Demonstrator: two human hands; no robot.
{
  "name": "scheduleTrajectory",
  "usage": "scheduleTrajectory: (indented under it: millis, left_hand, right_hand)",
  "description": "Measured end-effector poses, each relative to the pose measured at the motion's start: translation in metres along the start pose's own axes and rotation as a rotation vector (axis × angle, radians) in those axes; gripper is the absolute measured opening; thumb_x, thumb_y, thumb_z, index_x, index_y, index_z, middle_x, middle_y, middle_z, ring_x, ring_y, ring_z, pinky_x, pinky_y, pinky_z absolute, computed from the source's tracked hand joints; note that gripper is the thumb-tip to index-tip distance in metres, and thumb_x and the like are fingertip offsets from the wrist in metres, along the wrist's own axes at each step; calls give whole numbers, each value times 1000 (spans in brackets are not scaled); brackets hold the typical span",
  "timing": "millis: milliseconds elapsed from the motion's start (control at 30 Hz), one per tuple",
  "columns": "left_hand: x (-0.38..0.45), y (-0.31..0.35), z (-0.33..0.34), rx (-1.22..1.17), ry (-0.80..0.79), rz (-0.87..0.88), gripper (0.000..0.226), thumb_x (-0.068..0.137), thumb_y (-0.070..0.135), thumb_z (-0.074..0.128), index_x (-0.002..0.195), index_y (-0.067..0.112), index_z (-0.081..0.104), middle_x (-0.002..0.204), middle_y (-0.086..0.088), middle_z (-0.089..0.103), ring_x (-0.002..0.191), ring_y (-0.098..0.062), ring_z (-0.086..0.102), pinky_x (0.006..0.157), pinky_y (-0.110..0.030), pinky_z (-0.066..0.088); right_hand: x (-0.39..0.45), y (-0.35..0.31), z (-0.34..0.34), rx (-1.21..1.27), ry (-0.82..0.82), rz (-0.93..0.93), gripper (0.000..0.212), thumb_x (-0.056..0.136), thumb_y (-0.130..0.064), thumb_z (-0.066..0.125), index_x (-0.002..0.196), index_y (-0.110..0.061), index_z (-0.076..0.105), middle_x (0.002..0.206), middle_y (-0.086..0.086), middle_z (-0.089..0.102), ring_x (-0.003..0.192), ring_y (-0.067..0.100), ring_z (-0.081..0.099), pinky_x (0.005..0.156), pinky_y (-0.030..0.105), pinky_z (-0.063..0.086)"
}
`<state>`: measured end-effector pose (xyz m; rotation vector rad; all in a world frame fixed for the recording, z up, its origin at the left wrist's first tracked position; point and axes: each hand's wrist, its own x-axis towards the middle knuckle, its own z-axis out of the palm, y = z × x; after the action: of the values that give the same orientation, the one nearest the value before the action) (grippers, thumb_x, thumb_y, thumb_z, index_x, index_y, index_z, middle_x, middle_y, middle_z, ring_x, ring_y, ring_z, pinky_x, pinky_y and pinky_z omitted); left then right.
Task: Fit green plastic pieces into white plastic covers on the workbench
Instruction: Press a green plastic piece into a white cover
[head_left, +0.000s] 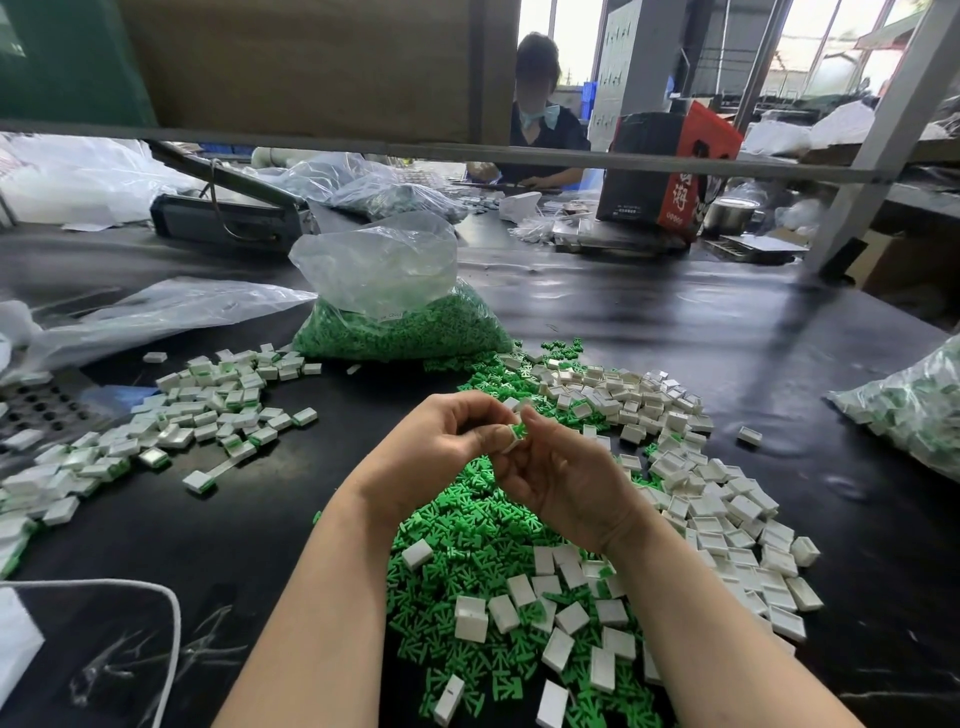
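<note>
My left hand (441, 447) and my right hand (561, 473) meet above the black workbench (675, 322). Between their fingertips they pinch a small white cover with a green piece (516, 432) sticking out of it. Below the hands lies a heap of loose green pieces (467, 561) with white covers scattered on it. A bigger spread of empty white covers (717, 499) lies to the right. On the left sits a pile of covers with green showing at their edges (208, 410).
A clear bag of green pieces (395, 317) stands behind the hands. Another bag of parts (914, 410) lies at the right edge, and empty plastic bags (156, 312) at the left. A person (540, 109) works at the far side. A dark cloth (88, 649) lies at bottom left.
</note>
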<state>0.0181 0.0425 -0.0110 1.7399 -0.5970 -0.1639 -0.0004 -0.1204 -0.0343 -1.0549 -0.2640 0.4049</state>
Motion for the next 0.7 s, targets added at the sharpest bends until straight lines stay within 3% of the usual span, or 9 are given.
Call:
scheduleTrajectory:
  millis: [200,300,400,467,700]
  left_hand:
    - [0,0,0,5,5,-6,12,92,4,61,88,13,69,72,9,66,75,-7,61,78,-23,47]
    - [-1,-1,1,-16,15,-33,12,93,7,61,87,16,67,69,8,64,69,-5,58,72,-18,45]
    - [-1,-2,0,-10,51,-70,10,94,12,61,89,18,66,72,-2,60,70,-15,53,69,-26,43]
    - [0,-2,1,-32,53,-89,8,95,9,59,92,14,64,73,-4,63,67,-17,57,66,-31,47]
    - [3,-5,1,-38,92,-150,11,97,8,55,96,6,66,64,1,62,54,-10,53,54,-20,45]
  right_hand:
    - [-1,-2,1,-52,-22,-1,34,85,-44,56,84,-11,62,74,6,61,57,12,51,53,18,43]
    - [-1,-4,-1,-213,3,17,44,90,-50,47,82,-9,62,73,8,58,57,14,46,54,23,31]
    - [-4,-10,-6,-440,72,7,51,93,-56,47,79,-10,62,65,7,50,55,15,42,51,22,30]
    - [-5,-12,-8,-536,118,-41,44,91,-50,48,77,-10,59,61,6,45,53,14,38,49,19,30]
    - [-2,-11,-7,-793,165,-164,35,103,-23,44,72,-12,55,59,4,44,54,17,35,52,27,29]
